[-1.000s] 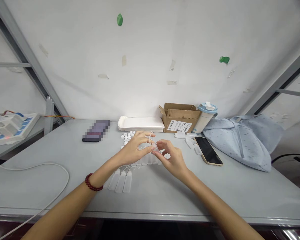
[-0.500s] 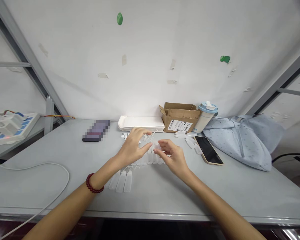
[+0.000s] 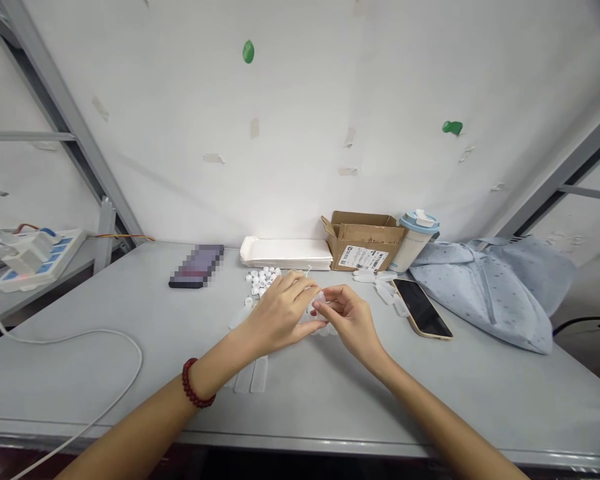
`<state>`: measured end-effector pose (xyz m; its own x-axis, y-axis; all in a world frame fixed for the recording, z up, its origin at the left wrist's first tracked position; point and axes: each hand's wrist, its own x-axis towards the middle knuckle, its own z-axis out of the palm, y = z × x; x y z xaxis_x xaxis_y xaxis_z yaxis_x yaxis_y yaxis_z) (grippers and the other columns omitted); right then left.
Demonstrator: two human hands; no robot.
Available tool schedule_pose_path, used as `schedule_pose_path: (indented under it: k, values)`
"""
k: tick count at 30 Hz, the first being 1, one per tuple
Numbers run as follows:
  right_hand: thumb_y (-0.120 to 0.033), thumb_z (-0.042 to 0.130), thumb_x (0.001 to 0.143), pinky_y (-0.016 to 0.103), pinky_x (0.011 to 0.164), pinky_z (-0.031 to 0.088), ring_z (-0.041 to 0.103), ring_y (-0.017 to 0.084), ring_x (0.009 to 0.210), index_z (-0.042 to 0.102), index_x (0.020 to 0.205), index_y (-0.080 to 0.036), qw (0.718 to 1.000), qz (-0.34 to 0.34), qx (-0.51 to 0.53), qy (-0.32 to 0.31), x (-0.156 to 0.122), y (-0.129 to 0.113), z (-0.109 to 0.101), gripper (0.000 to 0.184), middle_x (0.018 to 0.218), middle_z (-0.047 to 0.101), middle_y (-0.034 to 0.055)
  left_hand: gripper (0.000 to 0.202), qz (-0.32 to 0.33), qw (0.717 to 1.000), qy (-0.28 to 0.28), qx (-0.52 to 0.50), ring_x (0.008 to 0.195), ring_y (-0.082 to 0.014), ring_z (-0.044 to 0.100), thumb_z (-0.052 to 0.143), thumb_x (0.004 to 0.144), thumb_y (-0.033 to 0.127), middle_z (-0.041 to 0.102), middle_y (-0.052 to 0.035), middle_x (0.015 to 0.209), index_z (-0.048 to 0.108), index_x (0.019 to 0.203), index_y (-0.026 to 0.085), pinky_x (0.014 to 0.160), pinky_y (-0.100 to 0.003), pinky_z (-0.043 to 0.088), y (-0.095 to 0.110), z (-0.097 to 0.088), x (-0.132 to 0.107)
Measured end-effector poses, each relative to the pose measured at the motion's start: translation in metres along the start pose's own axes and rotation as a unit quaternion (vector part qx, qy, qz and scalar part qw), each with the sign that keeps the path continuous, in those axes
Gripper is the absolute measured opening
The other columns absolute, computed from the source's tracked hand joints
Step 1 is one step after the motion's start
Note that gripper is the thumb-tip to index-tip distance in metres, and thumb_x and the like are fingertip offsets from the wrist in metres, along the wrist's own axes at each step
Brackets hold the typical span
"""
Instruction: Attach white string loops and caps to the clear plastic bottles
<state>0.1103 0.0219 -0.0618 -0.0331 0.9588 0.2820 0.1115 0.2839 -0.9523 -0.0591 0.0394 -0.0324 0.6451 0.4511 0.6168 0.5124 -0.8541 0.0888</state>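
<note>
White caps [image 3: 263, 278] lie just behind your left hand [image 3: 280, 315], whose fingers close round a small clear bottle [image 3: 318, 301] held just over mid-table [image 3: 130, 313]. Your right hand [image 3: 353, 321] pinches its other end. The bottle's axis runs roughly left-right; I can't tell where the tip points. Phone [image 3: 423, 308] lies to the right.

Matt grey table [image 3: 430, 387], cardboard box [image 3: 364, 241], glossy phone [image 3: 423, 316].
</note>
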Motion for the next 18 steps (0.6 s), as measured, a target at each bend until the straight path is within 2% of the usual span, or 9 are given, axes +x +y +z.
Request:
schedule_pose_path:
  k: [3,6,10,15,18]
  values:
    - [-0.040,0.067,0.074,0.025,0.051,0.050,0.067,0.019,0.070,0.051,0.089,-0.018,1.000,0.010,0.003,-0.005,-0.001,0.001,0.002,0.032,0.074,0.062,0.0019,0.027,0.007,0.999,-0.010,0.045,0.103,-0.0281,0.050,0.057,0.084,0.033,0.061,-0.0118,0.105,0.054,0.103,0.013,0.081,-0.041,0.043,0.004,0.002,-0.001]
    - [-0.040,0.067,0.074,0.025,0.052,0.050,0.067,0.019,0.071,0.050,0.089,-0.019,1.000,0.004,0.010,-0.010,-0.002,0.002,0.002,0.031,0.077,0.061,0.0016,0.023,0.006,0.999,-0.018,0.047,0.104,-0.0282,0.050,0.055,0.084,0.029,0.061,-0.0116,0.103,0.054,0.101,0.013,0.081,-0.040,0.043,0.007,0.001,0.000]
    - [-0.042,0.063,0.078,0.026,0.054,0.051,0.065,0.016,0.068,0.053,0.087,-0.018,1.000,-0.009,0.001,-0.020,-0.002,0.000,0.001,0.028,0.077,0.062,0.0022,0.022,-0.008,0.999,-0.035,0.000,0.102,-0.0260,0.048,0.057,0.083,0.026,0.061,-0.0086,0.100,0.055,0.101,0.015,0.084,-0.039,0.043,0.006,-0.008,0.002]
    - [-0.044,0.054,0.083,0.026,0.055,0.053,0.059,0.012,0.060,0.059,0.078,-0.016,0.998,-0.018,-0.050,-0.030,-0.002,-0.009,-0.001,0.028,0.070,0.062,0.0011,0.032,-0.023,0.994,-0.079,-0.075,0.104,-0.0259,0.046,0.063,0.079,0.031,0.062,-0.0072,0.101,0.055,0.107,0.018,0.085,-0.040,0.044,0.006,-0.024,-0.002]
    - [-0.041,0.052,0.085,0.024,0.054,0.050,0.056,0.011,0.056,0.060,0.074,-0.016,0.994,-0.013,-0.079,-0.077,-0.004,-0.015,-0.001,0.029,0.065,0.061,0.0008,0.033,-0.032,0.988,-0.103,-0.106,0.105,-0.0256,0.045,0.062,0.080,0.032,0.062,-0.0074,0.102,0.055,0.110,0.019,0.086,-0.040,0.044,0.011,-0.030,-0.014]
